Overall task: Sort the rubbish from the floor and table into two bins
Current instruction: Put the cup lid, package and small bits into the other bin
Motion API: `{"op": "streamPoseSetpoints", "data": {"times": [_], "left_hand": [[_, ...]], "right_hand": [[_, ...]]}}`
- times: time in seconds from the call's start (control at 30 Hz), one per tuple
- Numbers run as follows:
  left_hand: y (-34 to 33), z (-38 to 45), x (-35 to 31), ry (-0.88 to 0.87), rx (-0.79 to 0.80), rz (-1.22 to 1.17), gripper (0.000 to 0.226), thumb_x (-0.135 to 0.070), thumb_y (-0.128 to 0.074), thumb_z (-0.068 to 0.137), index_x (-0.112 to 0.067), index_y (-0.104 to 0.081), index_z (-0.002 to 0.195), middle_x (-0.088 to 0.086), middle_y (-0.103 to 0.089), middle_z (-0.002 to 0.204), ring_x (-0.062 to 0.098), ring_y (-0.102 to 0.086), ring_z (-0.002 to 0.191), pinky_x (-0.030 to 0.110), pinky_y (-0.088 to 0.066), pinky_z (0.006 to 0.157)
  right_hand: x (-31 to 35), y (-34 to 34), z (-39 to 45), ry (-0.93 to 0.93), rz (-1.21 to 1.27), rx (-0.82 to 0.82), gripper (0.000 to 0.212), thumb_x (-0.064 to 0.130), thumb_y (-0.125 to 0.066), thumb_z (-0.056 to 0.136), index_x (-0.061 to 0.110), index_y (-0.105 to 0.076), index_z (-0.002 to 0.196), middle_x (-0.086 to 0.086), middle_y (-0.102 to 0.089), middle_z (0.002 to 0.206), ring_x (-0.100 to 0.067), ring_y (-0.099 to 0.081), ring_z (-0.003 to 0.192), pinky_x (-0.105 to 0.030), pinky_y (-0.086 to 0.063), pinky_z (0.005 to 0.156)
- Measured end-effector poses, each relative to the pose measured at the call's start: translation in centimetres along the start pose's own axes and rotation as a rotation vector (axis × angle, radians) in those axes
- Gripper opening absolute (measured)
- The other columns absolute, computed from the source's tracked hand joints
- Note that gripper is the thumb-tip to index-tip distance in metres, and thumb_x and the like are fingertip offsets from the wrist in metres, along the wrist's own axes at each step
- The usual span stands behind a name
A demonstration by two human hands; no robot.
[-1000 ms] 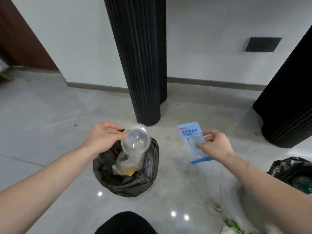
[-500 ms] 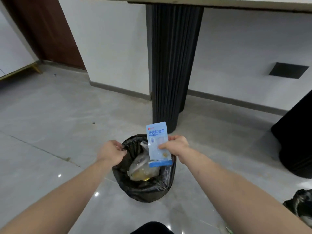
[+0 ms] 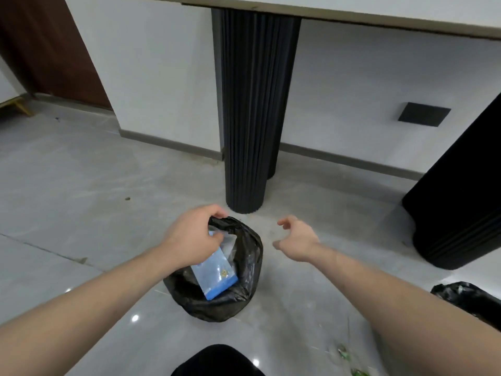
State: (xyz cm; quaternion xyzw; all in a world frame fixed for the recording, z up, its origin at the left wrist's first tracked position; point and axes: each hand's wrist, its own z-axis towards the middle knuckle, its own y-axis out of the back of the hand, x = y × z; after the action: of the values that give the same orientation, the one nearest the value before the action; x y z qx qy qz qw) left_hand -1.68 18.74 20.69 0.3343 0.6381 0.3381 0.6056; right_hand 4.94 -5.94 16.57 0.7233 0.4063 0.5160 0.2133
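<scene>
A bin lined with a black bag (image 3: 244, 294) stands on the grey floor in front of me. A blue and white packet (image 3: 217, 275) lies inside it, on top of clear plastic rubbish. My left hand (image 3: 192, 237) grips the bag's far left rim with curled fingers. To the right of the bin my right hand (image 3: 295, 237) hovers above the floor, its fingers loosely spread and holding nothing. A second black-bagged bin (image 3: 471, 302) shows at the right edge.
A black ribbed table leg (image 3: 249, 118) rises just behind the bin, and a wider black leg (image 3: 461, 199) stands to the right. The table's underside (image 3: 352, 12) runs across the top. Green scraps (image 3: 344, 354) lie on the floor at lower right.
My right hand let go of the blue packet, which now lies in the bin, and drew away to the right. My left hand stays on the bag's rim after dropping a clear cup in.
</scene>
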Motion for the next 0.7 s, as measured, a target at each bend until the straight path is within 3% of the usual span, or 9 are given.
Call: {"op": "streamPoseSetpoints", "data": {"times": [0.13, 0.2, 0.3, 0.5, 0.6, 0.7], "left_hand": [[-3.2, 0.2, -5.7, -0.167, 0.163, 0.110, 0.041, -0.031, -0.064, 0.083, -0.038, -0.057, 0.123, -0.020, -0.053, 0.093, 0.011, -0.059, 0.089, 0.031, -0.048, 0.076], [-5.5, 0.5, -7.8, -0.213, 0.242, 0.166, 0.046, -0.030, -0.064, 0.084, -0.033, -0.055, 0.129, -0.012, -0.054, 0.102, 0.017, -0.059, 0.104, 0.031, -0.045, 0.083], [-10.0, 1.0, -10.1, -0.228, 0.393, 0.158, 0.050, -0.029, -0.064, 0.083, -0.030, -0.055, 0.132, -0.004, -0.051, 0.129, 0.019, -0.060, 0.109, 0.029, -0.045, 0.093], [-20.1, 1.9, -11.2, -0.149, 0.614, 0.157, 0.055, -0.022, -0.061, 0.082, -0.023, -0.053, 0.136, -0.001, -0.042, 0.145, 0.021, -0.053, 0.126, 0.026, -0.040, 0.104], [-25.0, 2.2, -10.8, -0.094, 0.690, 0.189, 0.061, -0.023, -0.062, 0.082, -0.022, -0.050, 0.141, 0.002, -0.038, 0.149, 0.023, -0.049, 0.133, 0.028, -0.038, 0.110], [-29.1, 3.3, -10.7, -0.060, 0.727, 0.220, 0.070, -0.023, -0.064, 0.080, -0.023, -0.044, 0.147, 0.003, -0.033, 0.152, 0.026, -0.046, 0.136, 0.033, -0.037, 0.114]], "right_hand": [[-6.6, 5.3, -2.9, -0.045, -0.024, -0.123, 0.055, 0.026, -0.075, 0.081, 0.019, -0.056, 0.132, -0.002, -0.058, 0.135, -0.023, -0.061, 0.114, -0.023, -0.042, 0.094], [-9.8, 6.5, -4.5, -0.085, 0.004, -0.165, 0.052, 0.024, -0.074, 0.082, 0.020, -0.057, 0.131, 0.000, -0.058, 0.133, -0.022, -0.062, 0.112, -0.024, -0.046, 0.089], [-14.6, 6.7, -6.8, -0.162, 0.068, -0.179, 0.049, 0.023, -0.072, 0.084, 0.023, -0.055, 0.131, 0.003, -0.055, 0.130, -0.020, -0.063, 0.106, -0.021, -0.046, 0.072], [-23.1, 2.0, -10.0, -0.271, 0.072, -0.070, 0.049, 0.018, -0.068, 0.083, 0.024, -0.053, 0.130, -0.001, -0.057, 0.131, -0.020, -0.060, 0.110, -0.027, -0.046, 0.093], [-26.8, -1.3, -11.6, -0.299, -0.007, 0.046, 0.056, 0.019, -0.065, 0.081, 0.022, -0.050, 0.135, 0.002, -0.052, 0.134, -0.018, -0.057, 0.117, -0.022, -0.043, 0.094], [-30.1, -3.6, -12.2, -0.340, -0.009, 0.100, 0.053, 0.022, -0.066, 0.080, 0.026, -0.051, 0.131, 0.006, -0.049, 0.134, -0.017, -0.058, 0.115, -0.026, -0.047, 0.096]]}}
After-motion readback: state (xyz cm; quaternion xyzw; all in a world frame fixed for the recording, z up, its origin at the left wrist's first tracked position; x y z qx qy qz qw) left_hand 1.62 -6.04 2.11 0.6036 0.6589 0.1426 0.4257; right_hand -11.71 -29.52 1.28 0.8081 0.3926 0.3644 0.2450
